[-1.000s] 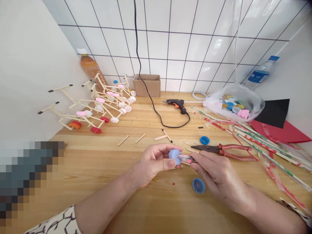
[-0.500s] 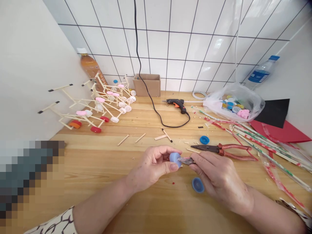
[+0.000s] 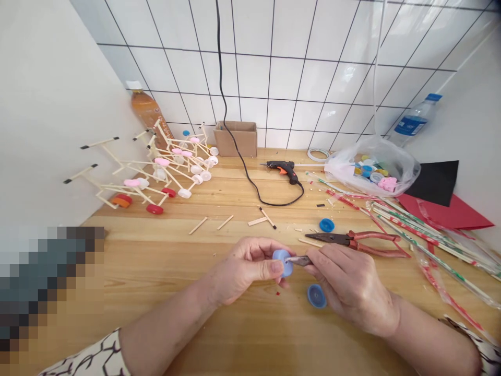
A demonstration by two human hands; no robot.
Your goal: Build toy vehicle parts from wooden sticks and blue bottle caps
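Between the thumb and fingers of my left hand [image 3: 250, 269] is a light blue bottle cap [image 3: 279, 267], its face turned to the right. My right hand [image 3: 352, 284] is closed around a small metal blade [image 3: 299, 260], whose tip touches the face of the cap; its handle is hidden in my fist. Below the blade, a darker blue cap [image 3: 317, 296] lies on the table beside my right fingers. Another bright blue cap [image 3: 326, 225] and long-nose pliers [image 3: 352, 239] with red handles lie just beyond my right hand.
A black glue gun [image 3: 284, 169] with its cord lies mid-table. Stick-and-cap models [image 3: 160, 172] stand at left before a tea bottle [image 3: 148, 112]. A cardboard box [image 3: 237, 140] is by the wall. At right are a bag of caps [image 3: 371, 169], wrapped sticks [image 3: 422, 230] and red paper [image 3: 450, 211].
The light blue cap has turned slightly in my left fingers, and my left thumb now lies over its front. The blade tip still touches the cap. The view has shifted a little.
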